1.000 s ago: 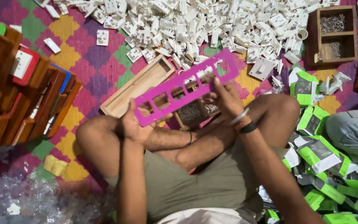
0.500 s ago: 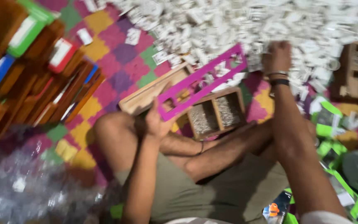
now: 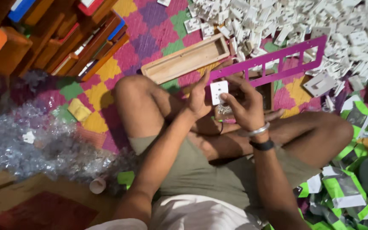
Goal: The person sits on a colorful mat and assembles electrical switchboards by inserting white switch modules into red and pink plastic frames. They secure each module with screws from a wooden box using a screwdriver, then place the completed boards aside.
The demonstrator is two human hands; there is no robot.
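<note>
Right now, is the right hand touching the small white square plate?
Touching. The head view shows the right hand with fingertips on the white square plate, just below the magenta frame.

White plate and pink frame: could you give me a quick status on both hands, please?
Left hand and right hand both pinching the small white plate. Pink slotted frame lies just beyond it, across the lap. Nothing between plate and frame.

Smooth white plastic plate, matt magenta plastic frame, raw pale wooden tray, crinkly clear wrappers.
</note>
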